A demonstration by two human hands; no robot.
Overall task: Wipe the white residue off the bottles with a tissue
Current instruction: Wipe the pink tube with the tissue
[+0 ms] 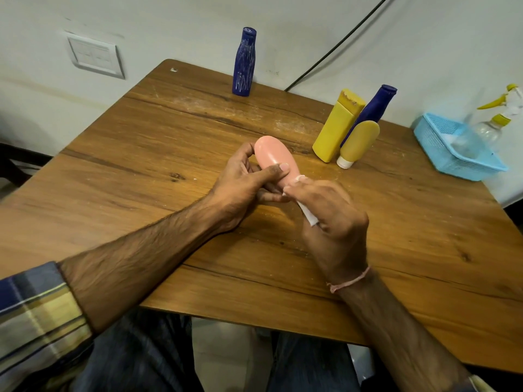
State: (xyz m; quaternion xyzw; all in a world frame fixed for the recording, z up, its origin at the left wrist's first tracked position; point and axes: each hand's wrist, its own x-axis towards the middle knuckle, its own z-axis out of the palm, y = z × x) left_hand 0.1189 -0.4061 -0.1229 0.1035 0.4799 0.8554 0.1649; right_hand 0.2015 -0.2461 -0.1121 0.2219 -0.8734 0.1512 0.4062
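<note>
A pink bottle [272, 154] lies tilted over the middle of the wooden table [141, 154]. My left hand [243, 182] grips it, thumb across its side. My right hand [331, 213] pinches a white tissue [305, 213] and holds it against the bottle's near end. A blue bottle [244, 62] streaked with white residue stands at the table's far edge. Right of the pink bottle stand a yellow rectangular bottle [336, 128], a plain blue bottle [373, 108] and a yellow tube [358, 144] on its white cap.
A light blue plastic basket [435, 142] sits at the table's right edge with clear spray bottles [489, 128] in and behind it. A black cable [336, 46] runs down the wall. A wall switch plate [94, 56] is at far left. My knees are under the near edge.
</note>
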